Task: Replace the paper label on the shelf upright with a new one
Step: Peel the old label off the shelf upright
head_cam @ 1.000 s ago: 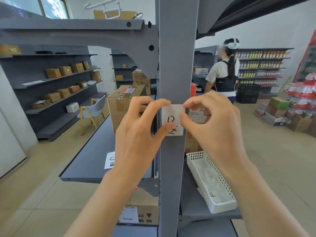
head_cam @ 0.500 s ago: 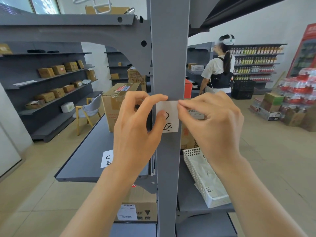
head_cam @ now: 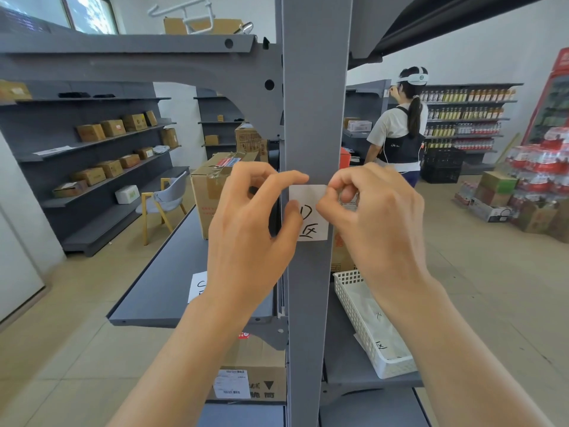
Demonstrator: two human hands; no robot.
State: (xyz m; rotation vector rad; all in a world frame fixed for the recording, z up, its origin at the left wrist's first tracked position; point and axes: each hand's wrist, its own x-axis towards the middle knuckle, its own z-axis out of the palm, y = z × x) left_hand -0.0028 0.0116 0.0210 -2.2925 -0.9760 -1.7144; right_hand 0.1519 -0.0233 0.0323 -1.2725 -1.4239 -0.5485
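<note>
A white paper label point(head_cam: 311, 215) with black handwritten marks lies flat on the front of the grey shelf upright point(head_cam: 314, 103) at chest height. My left hand point(head_cam: 249, 235) is at the label's left edge, with the thumb on the paper and the index finger touching the upright just above the top left corner. My right hand point(head_cam: 375, 223) pinches the label's top right corner between thumb and index finger. Another white label point(head_cam: 197, 286) with a handwritten mark lies on the grey shelf to the left, partly hidden by my left wrist.
A white mesh basket point(head_cam: 354, 306) holding paper slips sits on the shelf right of the upright. Cardboard boxes point(head_cam: 215, 192) stand behind it and one below point(head_cam: 252, 380). Another person point(head_cam: 400, 131) stands at the far shelves. A chair point(head_cam: 163, 201) is at left.
My right hand's fingertips have shifted up from the label's right side to its top right corner. My left index finger has moved to the top left corner. The label stays on the upright.
</note>
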